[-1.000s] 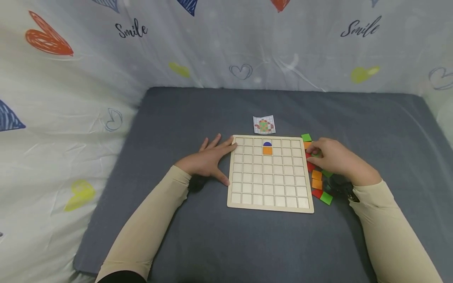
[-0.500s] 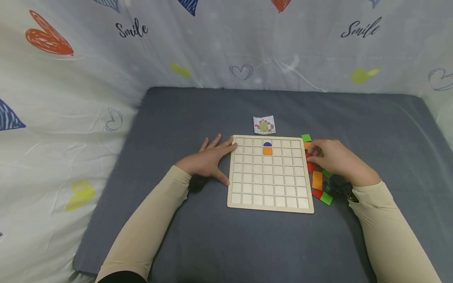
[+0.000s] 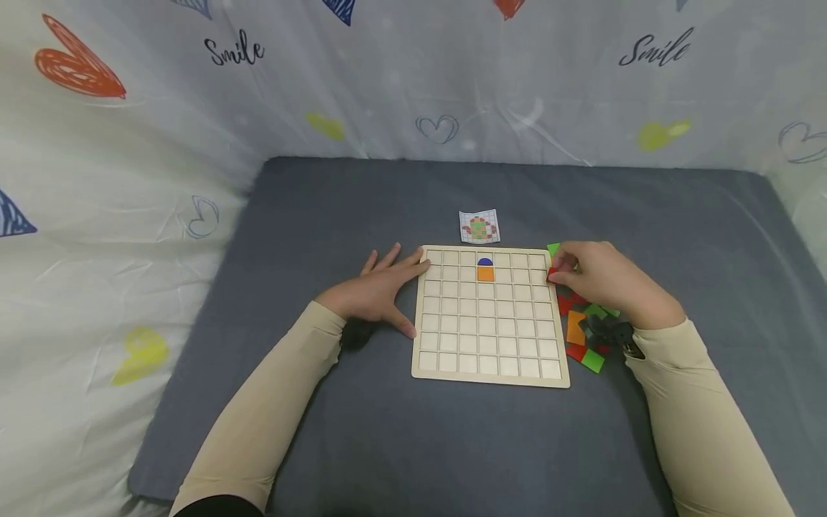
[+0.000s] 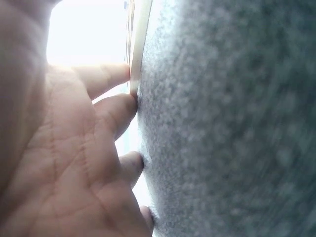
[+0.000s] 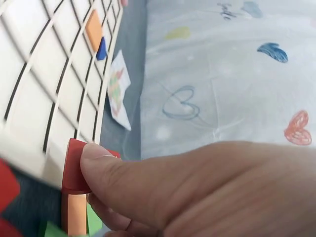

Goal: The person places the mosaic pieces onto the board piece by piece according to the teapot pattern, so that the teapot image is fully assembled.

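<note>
A red tile (image 5: pixel 74 168) is pinched between the thumb and curled fingers (image 5: pixel 101 160) of the right hand (image 3: pixel 601 276); its outline is partly covered by the thumb. It is held over the right rim of the wooden grid board (image 3: pixel 491 381), near the far right corner; whether the rim is touched by it cannot be told. The fingers of the left hand (image 3: pixel 377 291) are spread and nothing is grasped by them; the board's left rim is touched by thumb and index fingertip. In the board's middle column, a blue half-round tile (image 3: pixel 485 263) is set in the farthest row and an orange square tile (image 3: pixel 485 274) in the next row nearer. Along the right edge, loose tiles in red, orange and green (image 3: pixel 592 360) are scattered, partly hidden by the right hand. Just beyond the far rim, a pattern card (image 3: pixel 479 227) is laid on the grey-covered desk (image 3: pixel 362 438). The desk is backed by a pale curtain (image 3: pixel 517 64) printed with hearts and "Smile".
</note>
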Action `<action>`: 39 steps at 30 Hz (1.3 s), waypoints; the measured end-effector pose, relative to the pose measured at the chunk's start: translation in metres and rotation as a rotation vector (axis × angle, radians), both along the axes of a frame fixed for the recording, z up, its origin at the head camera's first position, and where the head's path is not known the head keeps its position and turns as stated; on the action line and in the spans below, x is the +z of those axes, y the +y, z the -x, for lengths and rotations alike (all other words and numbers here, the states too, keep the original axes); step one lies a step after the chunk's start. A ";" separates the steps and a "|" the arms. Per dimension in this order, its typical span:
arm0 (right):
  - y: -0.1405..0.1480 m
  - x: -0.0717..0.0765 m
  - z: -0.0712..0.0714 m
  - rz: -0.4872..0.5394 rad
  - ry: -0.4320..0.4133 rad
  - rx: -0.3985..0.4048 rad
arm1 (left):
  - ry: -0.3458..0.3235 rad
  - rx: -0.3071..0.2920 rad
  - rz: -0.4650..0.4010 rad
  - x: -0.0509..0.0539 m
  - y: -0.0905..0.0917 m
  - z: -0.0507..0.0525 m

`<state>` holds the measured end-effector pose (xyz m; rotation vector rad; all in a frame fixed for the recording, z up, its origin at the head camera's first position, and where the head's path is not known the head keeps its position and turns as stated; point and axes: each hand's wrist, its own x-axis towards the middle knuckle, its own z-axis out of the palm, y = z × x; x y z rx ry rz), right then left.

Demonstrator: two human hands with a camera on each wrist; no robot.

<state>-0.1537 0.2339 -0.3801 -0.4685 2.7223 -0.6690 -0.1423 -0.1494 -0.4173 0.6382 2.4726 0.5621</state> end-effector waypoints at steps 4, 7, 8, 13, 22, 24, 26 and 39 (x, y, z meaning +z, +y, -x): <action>-0.013 0.000 0.005 0.015 0.031 0.038 | -0.004 0.009 -0.001 0.000 -0.001 -0.001; -0.021 0.000 0.009 0.018 0.054 0.058 | 0.004 0.012 -0.002 0.001 -0.002 -0.002; -0.023 0.000 0.011 0.019 0.057 0.062 | 0.004 0.013 -0.001 0.001 -0.002 -0.002; -0.033 -0.002 0.016 0.031 0.051 0.074 | 0.007 0.007 -0.006 0.002 -0.002 -0.001; -0.049 -0.011 0.022 0.054 0.034 0.096 | -0.006 0.009 -0.017 0.002 -0.001 -0.001; -0.052 -0.013 0.023 0.050 0.026 0.097 | -0.004 0.009 -0.017 0.002 -0.001 -0.001; -0.054 -0.015 0.023 0.049 0.019 0.096 | -0.001 0.006 -0.014 0.002 -0.001 0.000; -0.062 -0.022 0.023 0.066 0.018 0.147 | 0.000 -0.005 -0.016 0.003 0.001 0.000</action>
